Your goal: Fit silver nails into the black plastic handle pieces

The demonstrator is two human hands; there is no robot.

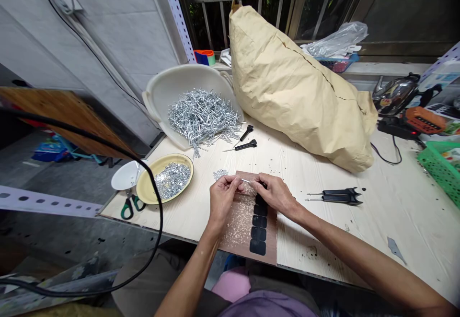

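My left hand (223, 198) is closed in a pinch at the left end of a thin metal rod (246, 181); any small part between its fingertips is hidden. My right hand (276, 193) grips the other end, where a bit of black handle shows behind the fingers. Both hands are just above a brown board (266, 257) with black square pads (258, 234) in a column and pale crumbs scattered over it. Beyond my left hand lies a small pile of washer-like metal pieces (220, 174). Two black-handled metal rods (246, 145) rest farther back, and several more black-handled rods (339, 195) lie to the right.
A tilted white basin (158, 89) holds many metal rods (204, 118). Left of the board are a yellow bowl (143, 193) of small metal pieces, a white dish (122, 175) and scissors (127, 207). A large paper sack (294, 87) stands behind. A black cable (161, 221) crosses the left foreground.
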